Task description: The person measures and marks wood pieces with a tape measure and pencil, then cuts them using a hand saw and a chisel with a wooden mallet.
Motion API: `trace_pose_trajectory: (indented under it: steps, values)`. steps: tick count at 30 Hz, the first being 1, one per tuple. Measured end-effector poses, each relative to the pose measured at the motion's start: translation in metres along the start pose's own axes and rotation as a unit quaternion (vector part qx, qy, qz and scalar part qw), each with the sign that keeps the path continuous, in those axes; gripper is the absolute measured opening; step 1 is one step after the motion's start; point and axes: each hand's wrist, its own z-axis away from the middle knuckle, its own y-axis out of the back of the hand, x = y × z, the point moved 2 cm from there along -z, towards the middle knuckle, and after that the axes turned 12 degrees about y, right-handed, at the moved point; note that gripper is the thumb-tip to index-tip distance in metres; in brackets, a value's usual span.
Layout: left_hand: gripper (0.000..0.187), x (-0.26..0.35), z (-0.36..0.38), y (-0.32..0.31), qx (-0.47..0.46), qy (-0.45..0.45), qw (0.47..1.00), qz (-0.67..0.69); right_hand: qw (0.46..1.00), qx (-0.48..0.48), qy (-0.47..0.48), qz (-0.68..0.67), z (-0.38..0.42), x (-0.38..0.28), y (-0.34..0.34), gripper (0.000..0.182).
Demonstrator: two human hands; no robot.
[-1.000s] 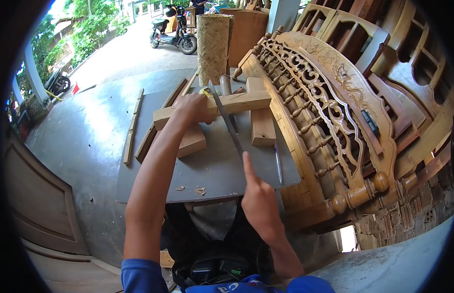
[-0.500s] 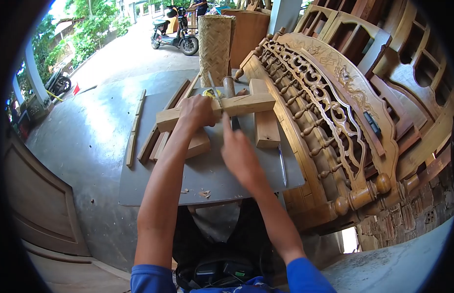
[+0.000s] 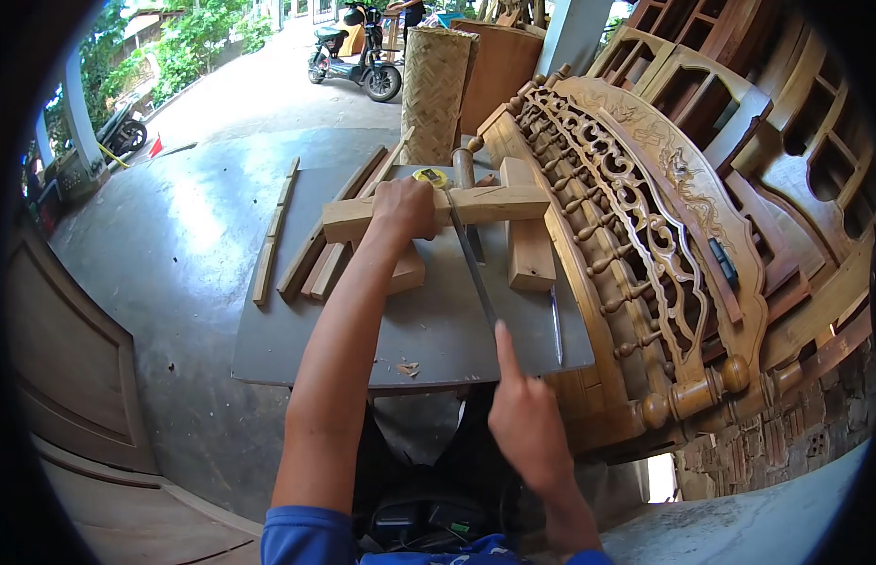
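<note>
My left hand (image 3: 407, 206) is closed over a squared wooden beam (image 3: 499, 204), pressing it down across two wood blocks. The right block (image 3: 531, 254) supports the beam near its right end; the left block (image 3: 407, 271) is partly hidden by my left arm. My right hand (image 3: 530, 424) grips the handle of a narrow handsaw, its index finger stretched along the tool. The dark saw blade (image 3: 476, 278) runs from that hand up to the beam, just right of my left hand. The handle is hidden in my fist.
On the grey work table (image 3: 316, 367) lie wood strips (image 3: 276, 231), a yellow tape measure (image 3: 429, 176), a pen-like tool (image 3: 557, 325) and wood shavings (image 3: 408, 368). A carved wooden headboard (image 3: 636, 207) leans close on the right. A woven roll (image 3: 436, 94) stands behind.
My right hand has drawn back toward my body with the handsaw, baring more blade on the near side of the beam. My left hand stays on the beam. The view has shifted slightly.
</note>
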Motion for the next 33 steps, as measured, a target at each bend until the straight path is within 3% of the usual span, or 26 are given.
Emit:
trace_pose_trajectory:
  steps: [1,4,6,9,11,13,16,18,21,24,26,28,31,32,33]
  values:
    - [0.031,0.001,0.001,0.0,-0.002,0.002,1.0,-0.003,1.0,0.002,0.002,0.002,-0.019,0.0,0.008,0.063]
    - [0.028,0.002,0.003,0.003,-0.02,0.008,1.0,-0.001,0.984,0.133,0.122,-0.003,-0.134,0.025,-0.024,0.055]
    - [0.027,0.002,-0.004,0.001,0.012,0.024,1.0,0.012,0.981,0.148,0.122,0.011,-0.188,0.017,-0.023,0.052]
    - [0.025,0.002,-0.001,-0.01,-0.007,0.031,1.0,0.002,0.983,0.158,0.097,0.007,-0.162,0.016,-0.034,0.055]
    - [0.025,0.002,0.0,0.0,-0.025,0.019,0.999,-0.015,0.993,0.1,0.059,0.03,-0.078,0.006,-0.036,0.057]
    - [0.026,0.002,0.003,0.005,-0.033,0.029,0.999,-0.003,0.991,0.101,0.083,0.04,-0.001,0.015,-0.043,0.059]
    - [0.027,0.002,0.002,0.002,-0.034,0.016,0.999,-0.016,0.999,-0.005,0.033,0.041,-0.038,0.001,-0.004,0.057]
    - [0.026,0.002,0.002,0.002,-0.03,0.004,0.999,-0.023,0.975,0.155,0.153,0.052,-0.11,0.022,-0.025,0.052]
    - [0.025,-0.002,-0.01,-0.012,0.007,0.026,1.0,0.0,0.979,0.154,0.125,0.047,-0.196,0.027,-0.034,0.045]
    - [0.025,0.002,-0.002,-0.001,-0.035,0.042,0.998,-0.01,0.987,0.119,0.108,0.027,-0.169,0.022,-0.033,0.047]
    - [0.026,0.002,0.0,0.002,-0.045,0.04,0.998,-0.013,0.989,0.097,0.098,0.052,-0.073,0.018,-0.024,0.052]
    - [0.026,0.001,-0.002,-0.001,-0.044,0.033,0.998,-0.012,0.988,0.14,0.06,-0.017,0.005,0.014,-0.023,0.055]
    - [0.027,0.0,0.0,-0.001,-0.04,0.029,0.999,-0.013,0.999,0.052,0.009,0.014,-0.005,0.006,0.003,0.055]
    - [0.028,0.001,0.001,0.001,-0.037,0.024,0.999,-0.015,0.999,0.016,0.03,0.01,-0.039,0.011,0.004,0.053]
    - [0.03,0.001,0.0,0.001,-0.029,0.021,0.999,-0.012,0.995,0.07,0.073,0.006,-0.077,0.017,-0.003,0.05]
